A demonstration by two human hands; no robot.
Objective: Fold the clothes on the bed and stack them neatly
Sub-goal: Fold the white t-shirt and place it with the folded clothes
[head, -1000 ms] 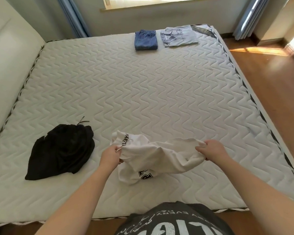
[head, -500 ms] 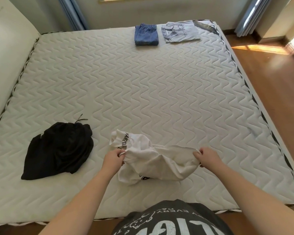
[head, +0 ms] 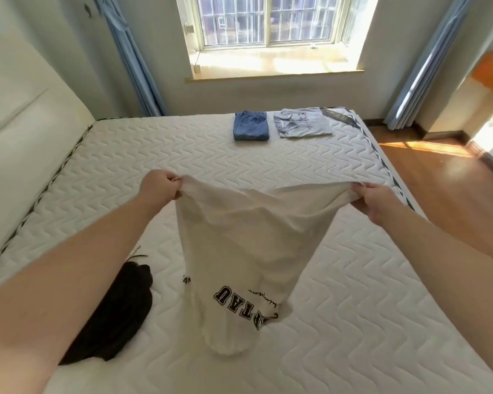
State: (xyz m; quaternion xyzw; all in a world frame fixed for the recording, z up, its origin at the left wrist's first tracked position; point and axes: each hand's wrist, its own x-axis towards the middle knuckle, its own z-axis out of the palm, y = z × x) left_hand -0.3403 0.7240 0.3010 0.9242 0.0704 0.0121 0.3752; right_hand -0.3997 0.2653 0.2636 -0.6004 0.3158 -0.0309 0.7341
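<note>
Black garment (head: pixel 111 314) is seen crumpled at 8 o'clock on the mattress (head: pixel 353 322), unfolded, partly hidden behind the left forearm.

Left hand (head: pixel 158 187): fingers are curled tight, and a corner of the white T-shirt (head: pixel 248 245) is pinched between thumb and fingers at 10 o'clock.

White T-shirt is held up in the air at centre, stretched between both hands along one edge. Black block lettering is seen upside down near its lower end, so it is judged that the hem is being held. The lower end hangs bunched toward 6 o'clock; whether it touches the mattress cannot be told. The cloth is judged light, soft and limp, with no stiffness of its own. A hold at two corners of one edge is judged best, so the body hangs flat.

Right hand (head: pixel 374 201): fingers are clamped on the opposite corner at 2 o'clock.

Folded blue jeans (head: pixel 251 129) and a folded pale shirt (head: pixel 302 126) are laid just beside each other at 12 to 1 o'clock, far side of the mattress.
</note>
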